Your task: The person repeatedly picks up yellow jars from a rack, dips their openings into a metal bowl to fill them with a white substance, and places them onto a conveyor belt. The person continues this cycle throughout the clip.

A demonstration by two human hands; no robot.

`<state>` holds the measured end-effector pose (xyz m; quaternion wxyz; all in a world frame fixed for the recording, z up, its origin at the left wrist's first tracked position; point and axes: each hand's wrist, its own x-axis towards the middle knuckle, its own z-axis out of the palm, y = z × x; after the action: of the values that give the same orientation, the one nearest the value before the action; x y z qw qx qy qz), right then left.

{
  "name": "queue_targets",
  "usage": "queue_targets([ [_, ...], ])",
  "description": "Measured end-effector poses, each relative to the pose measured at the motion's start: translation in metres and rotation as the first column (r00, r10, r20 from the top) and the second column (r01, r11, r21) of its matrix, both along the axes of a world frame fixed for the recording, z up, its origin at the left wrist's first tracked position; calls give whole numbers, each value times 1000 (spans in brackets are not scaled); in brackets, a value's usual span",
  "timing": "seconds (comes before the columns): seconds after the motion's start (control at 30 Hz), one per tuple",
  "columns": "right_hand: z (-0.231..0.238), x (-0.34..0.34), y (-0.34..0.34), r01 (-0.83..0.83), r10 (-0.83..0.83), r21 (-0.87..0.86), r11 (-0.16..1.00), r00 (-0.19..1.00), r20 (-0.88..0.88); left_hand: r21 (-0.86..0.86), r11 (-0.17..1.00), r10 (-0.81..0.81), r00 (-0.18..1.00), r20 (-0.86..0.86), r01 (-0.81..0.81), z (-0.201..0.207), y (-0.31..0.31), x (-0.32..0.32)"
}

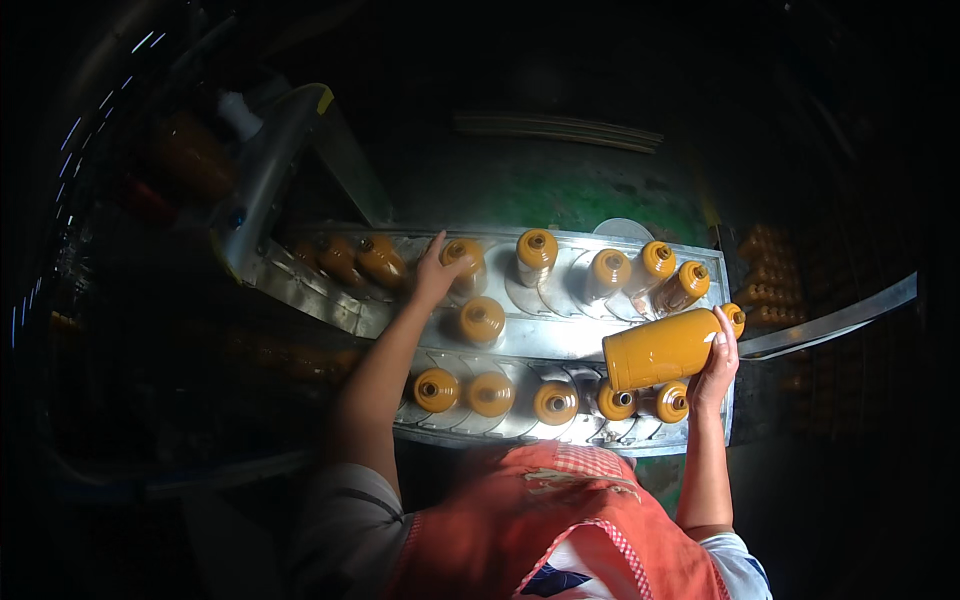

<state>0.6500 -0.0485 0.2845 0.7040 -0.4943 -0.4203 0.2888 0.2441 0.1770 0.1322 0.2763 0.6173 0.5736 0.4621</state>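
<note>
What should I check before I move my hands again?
1. Right hand holding the tilted orange-yellow bottle: ok, gripped near its neck end.
2. Tilted bottle upright: not ok, it lies well over to one side.
3. Tilted bottle clear of the two near-row bottles by it: cannot tell, it overlaps them in view.
4. Left hand at the far-row bottle: ok, fingers around its top.
5. Left hand's grip firm: cannot tell.

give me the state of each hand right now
Left hand: partly curled at a standing orange bottle; whether it grips cannot be told.
Right hand: holding a tilted orange bottle.
</note>
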Motion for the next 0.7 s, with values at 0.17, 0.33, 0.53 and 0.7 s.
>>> queue_targets([
  [0.17,-13,-24,-13,96,-96,7,995,986,137,8,998,-66,977,201,66,-48,38,-30],
  [0.33,-10,-35,-41,242,-243,25,970,960,142,67,990,101,960,262,-122,-68,57,-102],
  [0.53,-3,-55,-45,300,-306,76,951,873,380,-113,993,48,963,266,-18,-90,81,-163],
  [0.7,-6,-82,-31,249,-252,71,966,844,472,59,949,315,934,-167,-309,-63,63,-190],
])
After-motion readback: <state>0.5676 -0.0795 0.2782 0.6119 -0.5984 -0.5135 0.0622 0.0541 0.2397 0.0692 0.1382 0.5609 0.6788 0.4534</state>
